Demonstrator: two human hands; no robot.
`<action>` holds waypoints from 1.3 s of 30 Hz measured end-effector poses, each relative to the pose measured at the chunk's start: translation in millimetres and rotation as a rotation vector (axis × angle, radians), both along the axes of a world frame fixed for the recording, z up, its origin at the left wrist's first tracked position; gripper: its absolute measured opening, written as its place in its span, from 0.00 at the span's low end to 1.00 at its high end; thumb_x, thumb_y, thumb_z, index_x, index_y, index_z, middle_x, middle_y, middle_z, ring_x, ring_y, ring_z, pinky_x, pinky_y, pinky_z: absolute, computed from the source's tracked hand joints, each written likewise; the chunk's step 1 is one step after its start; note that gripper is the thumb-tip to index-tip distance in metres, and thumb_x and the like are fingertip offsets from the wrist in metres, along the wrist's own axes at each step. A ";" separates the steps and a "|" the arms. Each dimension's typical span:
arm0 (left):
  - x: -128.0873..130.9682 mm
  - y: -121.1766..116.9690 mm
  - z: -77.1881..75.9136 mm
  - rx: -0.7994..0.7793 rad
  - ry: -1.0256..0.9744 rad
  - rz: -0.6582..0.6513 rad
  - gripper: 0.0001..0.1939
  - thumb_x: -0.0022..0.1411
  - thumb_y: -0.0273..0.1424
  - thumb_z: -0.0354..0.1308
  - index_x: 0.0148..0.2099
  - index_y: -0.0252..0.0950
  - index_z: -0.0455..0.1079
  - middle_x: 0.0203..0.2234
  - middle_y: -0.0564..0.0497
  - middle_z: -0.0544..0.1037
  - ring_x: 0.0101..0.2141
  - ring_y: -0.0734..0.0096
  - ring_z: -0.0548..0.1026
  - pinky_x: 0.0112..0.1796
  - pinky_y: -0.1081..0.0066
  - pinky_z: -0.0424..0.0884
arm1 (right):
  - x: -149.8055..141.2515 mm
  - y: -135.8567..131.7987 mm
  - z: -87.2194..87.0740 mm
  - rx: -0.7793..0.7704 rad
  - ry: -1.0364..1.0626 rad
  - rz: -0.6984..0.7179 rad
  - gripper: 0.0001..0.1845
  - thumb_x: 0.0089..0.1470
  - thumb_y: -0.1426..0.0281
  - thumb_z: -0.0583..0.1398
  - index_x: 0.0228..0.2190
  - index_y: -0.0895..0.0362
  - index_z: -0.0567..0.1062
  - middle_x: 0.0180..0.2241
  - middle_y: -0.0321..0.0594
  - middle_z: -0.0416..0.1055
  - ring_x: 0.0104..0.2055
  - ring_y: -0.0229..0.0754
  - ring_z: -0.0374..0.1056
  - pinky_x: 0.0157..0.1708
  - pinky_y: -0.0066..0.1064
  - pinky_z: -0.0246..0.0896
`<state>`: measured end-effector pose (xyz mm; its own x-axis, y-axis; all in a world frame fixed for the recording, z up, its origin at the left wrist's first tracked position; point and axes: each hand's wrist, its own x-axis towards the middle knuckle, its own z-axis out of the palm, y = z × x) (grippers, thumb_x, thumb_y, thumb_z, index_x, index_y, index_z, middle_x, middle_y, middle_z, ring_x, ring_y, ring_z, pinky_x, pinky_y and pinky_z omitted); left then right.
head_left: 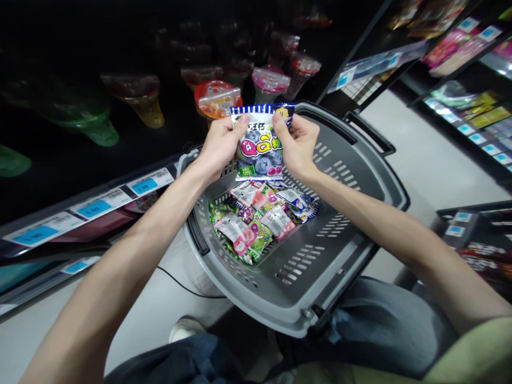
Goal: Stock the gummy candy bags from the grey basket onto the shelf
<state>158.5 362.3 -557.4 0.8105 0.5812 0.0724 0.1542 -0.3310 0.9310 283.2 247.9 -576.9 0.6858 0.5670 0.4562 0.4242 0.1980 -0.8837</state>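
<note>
Both hands hold up a blueberry gummy candy packet, white and blue with yellow and pink lettering, above the basket. My left hand pinches its upper left side, thumb in front. At the upper right side my right hand grips it the same way. A dark blue corner with a yellow patch shows behind the packet by my right thumb; whether it is a second packet I cannot tell. Below lie several candy packets in green, pink and blue, inside a grey plastic shopping basket.
On the dark shelf to the left stand several jelly pouches and an orange-lidded tub. Price labels run along its edge. More stocked shelves are at the right. My legs are close to the basket's near side.
</note>
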 end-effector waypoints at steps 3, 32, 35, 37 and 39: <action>-0.8 -0.9 2.4 -0.001 0.003 -0.002 0.28 0.72 0.51 0.38 0.49 0.36 0.70 0.34 0.45 0.79 0.40 0.57 0.79 0.39 0.56 0.76 | -2.1 -0.4 2.2 -0.010 -0.050 -0.043 0.20 0.58 0.53 0.61 0.24 0.54 0.69 0.25 0.33 0.60 0.31 0.38 0.65 0.36 0.33 0.69; 9.2 8.2 -14.6 -0.242 -0.232 0.001 0.35 0.61 0.65 0.44 0.35 0.36 0.66 0.23 0.48 0.73 0.27 0.65 0.76 0.26 0.69 0.71 | 15.5 3.4 -9.3 0.033 -0.176 -0.096 0.33 0.57 0.40 0.55 0.20 0.56 0.66 0.21 0.33 0.55 0.30 0.38 0.63 0.30 0.33 0.65; 9.0 7.5 -13.7 -0.254 -0.221 0.006 0.35 0.62 0.65 0.43 0.36 0.36 0.67 0.24 0.47 0.73 0.27 0.65 0.76 0.26 0.69 0.71 | 15.3 3.7 -9.3 0.039 -0.179 -0.094 0.33 0.57 0.40 0.55 0.19 0.55 0.64 0.20 0.33 0.53 0.28 0.37 0.61 0.29 0.33 0.63; 8.7 7.2 -13.1 -0.251 -0.219 0.008 0.35 0.61 0.65 0.43 0.35 0.36 0.67 0.23 0.48 0.72 0.26 0.66 0.75 0.26 0.70 0.71 | 15.3 4.0 -9.6 0.043 -0.175 -0.090 0.33 0.57 0.40 0.55 0.20 0.55 0.65 0.21 0.33 0.53 0.28 0.37 0.61 0.29 0.33 0.64; 8.2 7.2 -12.8 -0.234 -0.220 0.004 0.35 0.61 0.66 0.43 0.35 0.36 0.66 0.22 0.49 0.71 0.25 0.68 0.74 0.26 0.70 0.70 | 15.7 4.2 -10.2 0.037 -0.168 -0.091 0.32 0.57 0.40 0.55 0.20 0.55 0.66 0.21 0.33 0.54 0.28 0.37 0.61 0.30 0.34 0.64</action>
<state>166.7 369.5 -570.2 0.7880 0.6057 0.1098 -0.0589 -0.1034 0.9929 298.9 252.1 -587.1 0.6456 0.4873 0.5881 0.5829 0.1831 -0.7916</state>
